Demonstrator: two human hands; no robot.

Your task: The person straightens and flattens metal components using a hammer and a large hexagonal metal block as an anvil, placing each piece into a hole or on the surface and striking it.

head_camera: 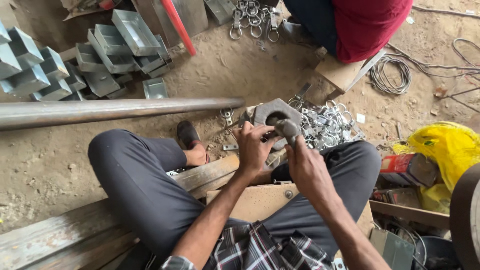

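The person sits on a wooden plank with knees spread, both hands raised over a grey hexagonal metal block with a round hole in it, which stands on the dirt floor just beyond the knees. The left hand has its fingers pinched narrow on a small metal piece at the near edge of the block; its exact shape is too small to tell. The right hand is wrapped tight round the handle of a hammer, whose grey head hangs just over the block's hole. Right of the block lies a heap of shiny metal ring clamps. A long steel pipe lies across the left. Far left, grey sheet-metal boxes are stacked. At the far edge sits another person in a red garment, with more clamps to their left. A yellow plastic bag lies at the right.
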